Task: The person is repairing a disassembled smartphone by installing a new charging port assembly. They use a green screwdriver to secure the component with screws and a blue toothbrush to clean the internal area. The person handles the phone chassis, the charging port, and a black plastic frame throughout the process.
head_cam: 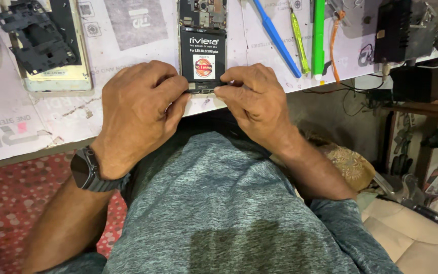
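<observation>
Fingertips of both hands meet at the lower edge of an opened phone that lies back-up on the workbench, its black battery exposed and its circuit board showing above that. The left hand curls in from the phone's left side, fingers drawn narrow and pinched against the bottom strip of the handset; the right hand comes in from the phone's right, thumb and forefinger likewise closed tight on a small dark part at that same edge. Whether that part is loose or attached to the phone cannot be told. A likely risk is that a pinch this tight on so small a piece slips or bends it, or that sideways pressure shoves the unclamped phone across the smooth surface; a strained connector near the battery would be the worse outcome. To the phone's right lie a blue plastic pry tool, a slim yellow-green screwdriver and a green tool, with a black box beyond them. To the phone's left sits a second handset with a black inner frame resting on it. Printed paper sheets, worn and torn, cover the bench. Below the phone, a red patterned floor mat and a cluttered corner with cables show.
</observation>
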